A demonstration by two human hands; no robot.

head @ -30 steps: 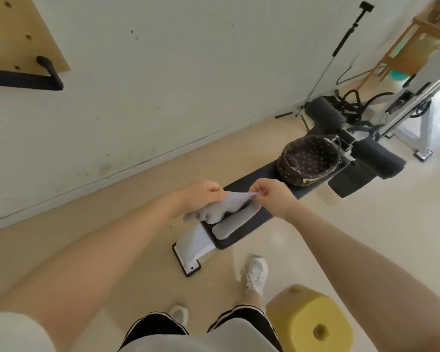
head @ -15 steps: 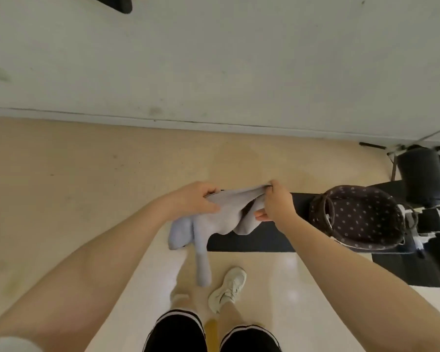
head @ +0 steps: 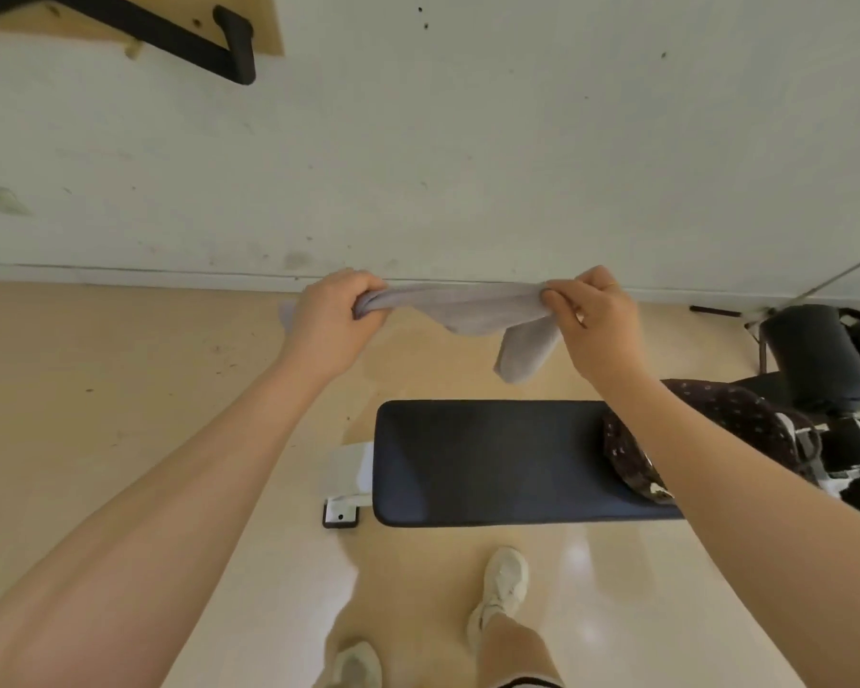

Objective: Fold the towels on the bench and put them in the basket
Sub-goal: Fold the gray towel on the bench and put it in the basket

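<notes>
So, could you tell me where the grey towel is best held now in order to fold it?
Probably by its top edge, near the corners, from above. The left hand grips a bunched end and the right hand pinches the other, so the towel sags; a twisted tail hangs down at the right.

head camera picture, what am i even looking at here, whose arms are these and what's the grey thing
There is no machine here. A person wears a wide-angle camera on the head, so you look down along their own bare arms. The left hand and the right hand each grip one end of a grey towel, holding it stretched in the air above the floor. Below lies a dark padded bench. At its right end sits a dark spotted basket, partly hidden by the right arm. Two feet in pale shoes show at the bottom.
</notes>
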